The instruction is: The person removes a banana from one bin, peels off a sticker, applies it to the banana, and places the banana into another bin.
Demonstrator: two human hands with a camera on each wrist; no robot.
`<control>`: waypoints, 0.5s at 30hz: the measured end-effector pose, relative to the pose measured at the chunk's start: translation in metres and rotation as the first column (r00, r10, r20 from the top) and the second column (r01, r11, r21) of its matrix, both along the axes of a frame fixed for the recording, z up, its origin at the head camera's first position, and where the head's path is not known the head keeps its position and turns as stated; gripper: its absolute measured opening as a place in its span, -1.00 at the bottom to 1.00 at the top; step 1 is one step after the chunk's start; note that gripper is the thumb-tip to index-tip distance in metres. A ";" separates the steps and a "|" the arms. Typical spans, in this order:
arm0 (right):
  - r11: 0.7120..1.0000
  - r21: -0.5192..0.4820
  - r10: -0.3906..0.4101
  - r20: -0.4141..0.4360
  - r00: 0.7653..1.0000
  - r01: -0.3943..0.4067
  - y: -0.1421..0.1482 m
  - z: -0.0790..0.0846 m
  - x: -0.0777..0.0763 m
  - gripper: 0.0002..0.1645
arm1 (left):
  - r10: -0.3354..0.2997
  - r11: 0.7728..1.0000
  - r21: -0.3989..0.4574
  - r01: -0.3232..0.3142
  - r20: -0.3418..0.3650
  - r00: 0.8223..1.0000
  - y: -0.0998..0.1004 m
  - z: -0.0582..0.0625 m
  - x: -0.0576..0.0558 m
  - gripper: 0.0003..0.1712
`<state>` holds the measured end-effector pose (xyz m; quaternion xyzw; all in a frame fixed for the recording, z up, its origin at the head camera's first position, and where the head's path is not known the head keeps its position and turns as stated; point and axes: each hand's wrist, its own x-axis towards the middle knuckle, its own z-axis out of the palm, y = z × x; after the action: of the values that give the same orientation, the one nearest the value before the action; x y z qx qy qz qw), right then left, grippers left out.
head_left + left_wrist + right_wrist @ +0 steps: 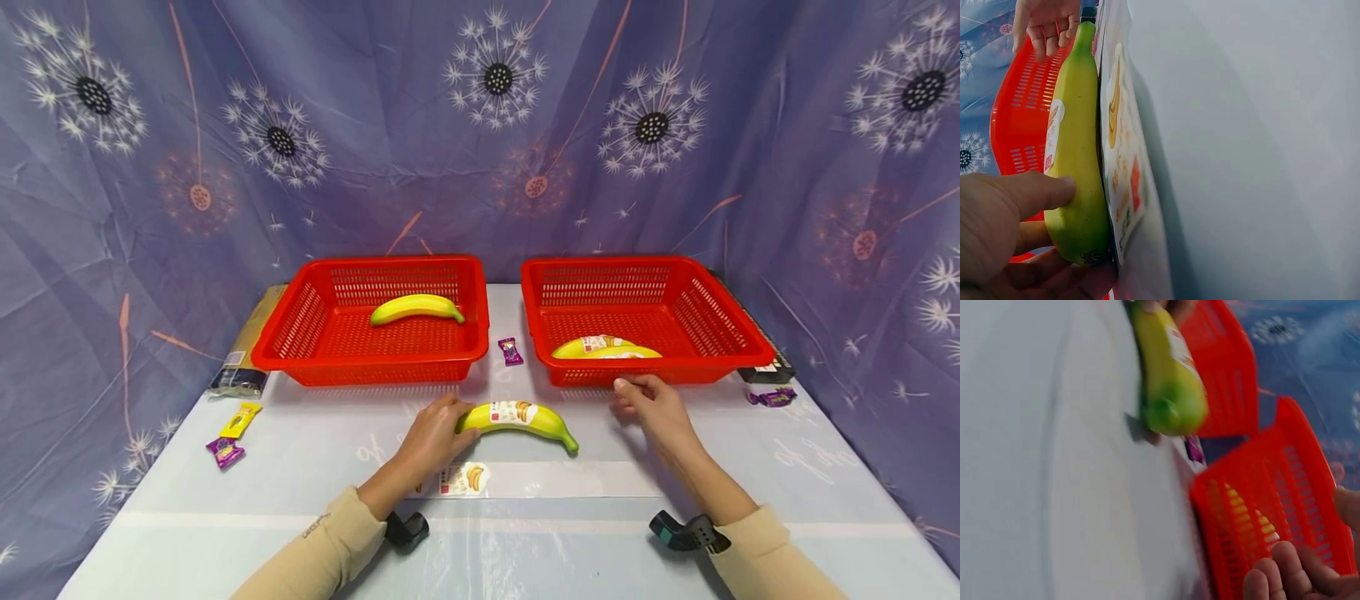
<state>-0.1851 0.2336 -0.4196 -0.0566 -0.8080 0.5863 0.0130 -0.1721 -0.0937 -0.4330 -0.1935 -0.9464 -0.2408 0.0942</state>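
Note:
A yellow banana with a green stem and a printed label on its side lies in front of the baskets. My left hand holds its blunt end, thumb on one side and fingers curled under the other, as the left wrist view shows. My right hand is in front of the right red basket, fingers loosely bent and nothing between them. Two labelled bananas lie in that basket. Another banana, no label visible, sits in the left red basket.
A strip of banana stickers lies on the table near my left wrist. Between the baskets is a purple wrapped candy. A yellow candy and a purple one lie at left, more purple wrappers at right. Packages flank the baskets.

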 end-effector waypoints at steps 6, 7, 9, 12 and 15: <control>0.953 -0.270 -0.131 0.039 0.991 0.137 0.018 0.011 -0.005 -0.54 | 0.004 1.000 0.002 -0.004 0.001 1.000 0.000 -0.001 0.002 -0.57; 0.939 -0.308 -0.148 0.044 0.988 0.154 0.019 0.013 -0.006 -0.56 | 0.005 1.000 0.004 -0.005 0.002 1.000 0.000 -0.001 0.002 -0.57; 0.913 -0.367 -0.173 0.046 0.984 0.178 0.021 0.014 -0.008 -0.60 | 0.006 1.000 0.003 -0.006 0.001 1.000 -0.001 -0.001 0.003 -0.57; 0.886 -0.420 -0.196 0.046 0.979 0.197 0.022 0.015 -0.010 -0.62 | 0.006 1.000 0.008 -0.006 0.005 1.000 -0.001 -0.001 0.003 -0.57; 0.880 -0.432 -0.199 0.037 0.979 0.195 0.022 0.014 -0.010 -0.65 | 0.008 1.000 0.010 -0.008 0.013 1.000 -0.001 -0.001 0.004 -0.56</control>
<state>-0.1952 0.2553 -0.4057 -0.1375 -0.6472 0.7471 0.0630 -0.1686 -0.0951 -0.4337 -0.1878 -0.9465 -0.2463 0.0902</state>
